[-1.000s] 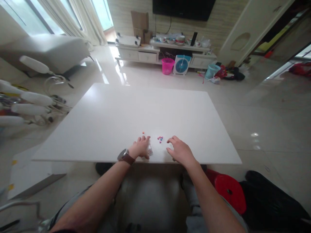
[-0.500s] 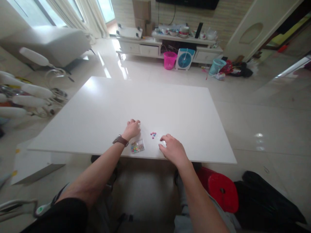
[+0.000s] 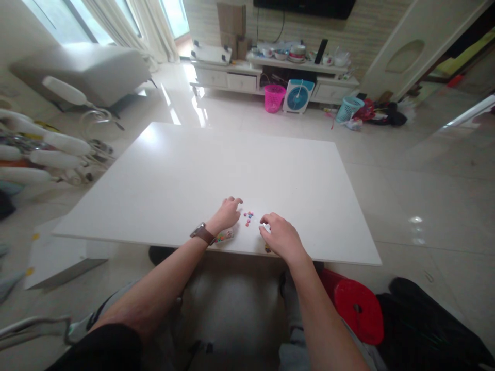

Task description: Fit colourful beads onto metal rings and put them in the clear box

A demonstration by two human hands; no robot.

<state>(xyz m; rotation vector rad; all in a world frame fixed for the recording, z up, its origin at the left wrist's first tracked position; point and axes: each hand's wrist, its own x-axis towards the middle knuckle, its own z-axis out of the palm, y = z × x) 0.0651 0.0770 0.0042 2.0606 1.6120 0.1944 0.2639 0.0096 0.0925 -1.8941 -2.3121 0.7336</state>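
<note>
Left hand: the left hand (image 3: 227, 212) lies low and centre in the frame, knuckles up on the white table (image 3: 185, 180); its fingers are loosely curled with the fingertips near the beads, and whether they pinch anything cannot be told.
Watch: a brown-strapped watch (image 3: 202, 233) sits on the left wrist, at the table's near edge.
Right hand: the right hand (image 3: 281, 238) rests just right of centre, fingers bent downward and drawn together at the tips; what, if anything, is between them is hidden.
Beads: a small cluster of pink and blue beads (image 3: 248, 217) lies on the table between the two hands, just beside the left fingertips and a little apart from the right ones.
Bead box: a small clear box (image 3: 224, 236) with mixed coloured beads sits below the left hand, partly covered by the wrist, close to the near table edge.
Stool: a red stool (image 3: 358, 309) stands at the lower right, beside the right forearm.
Floor: glossy pale tiles surround the table.
Far wall: at the top centre, a pink basket (image 3: 274, 97), a blue-and-white fan (image 3: 298, 96) and a teal basket (image 3: 348, 108) stand in front of a low white cabinet (image 3: 232, 80).
Upper left: a grey sofa (image 3: 85, 72) by curtained windows.
</note>
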